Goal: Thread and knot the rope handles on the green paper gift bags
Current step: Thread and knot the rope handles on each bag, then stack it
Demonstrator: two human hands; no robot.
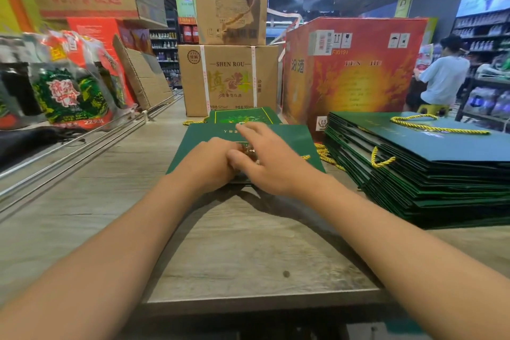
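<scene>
A wood-grain table [82, 215] fills the lower half of the view, with metal rails running along its left side. At its far right stands a large red-and-orange carton [353, 72] printed with a sun and wheat design. In the middle, at the far end, a brown carton marked SHEN ROU [229, 80] carries a taller, torn brown box [230, 0] on top. To the left lie plastic-wrapped packs of bottles [69, 83] in green and red, with flattened cardboard leaning behind them. A person in a light shirt [444, 77] stands among the shelves at the far right.

On the right of the table sits a thick stack of flat green paper gift bags [430, 174], the top one with a yellow-green rope handle [436, 125] lying across it and another loop poking out of the stack's side. In the centre a flat green gift bag [292, 141] lies on the table, overlapping a second green bag [240, 116] beyond it. Loose yellow rope [323, 150] lies between the centre bag and the stack.

Both hands meet over the near edge of the centre bag. The left hand [212, 163] is curled into a loose fist, its fingers tucked down onto the bag; what they hold is hidden. The right hand [265, 157] has its fingers spread forward and blurred, thumb pressed toward the left hand; whether it pinches rope cannot be told.
</scene>
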